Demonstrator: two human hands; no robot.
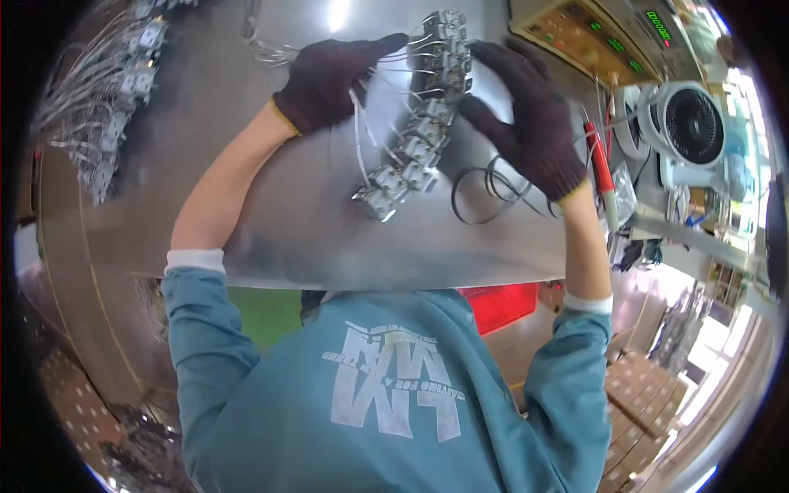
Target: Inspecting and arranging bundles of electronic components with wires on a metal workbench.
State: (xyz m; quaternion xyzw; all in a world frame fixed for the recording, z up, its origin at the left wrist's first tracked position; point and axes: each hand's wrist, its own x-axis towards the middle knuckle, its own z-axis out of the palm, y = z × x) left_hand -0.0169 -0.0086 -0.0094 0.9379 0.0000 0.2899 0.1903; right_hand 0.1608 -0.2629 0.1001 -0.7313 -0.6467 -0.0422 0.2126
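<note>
Both my hands wear dark knitted gloves. A row of small metal parts with short wires (423, 144), perhaps motors or switches, lies on the metal table in front of me. My left hand (329, 82) is closed around the bundle of white wires (393, 72) that runs out of the row's left side; the loose wire ends (271, 53) show beyond it. To the right of the row, my right hand (530, 115) is spread, thumb and fingers apart, with the fingertips close to the parts. Whether they touch is hard to tell.
More wired metal parts (123, 107) lie in a row at the far left. A black cable (493, 193) is coiled near my right wrist. On the right are a red-handled probe (600, 160), a small fan (693, 123) and a test instrument (592, 37) with green digits. Below the table edge sits a red bin (505, 306).
</note>
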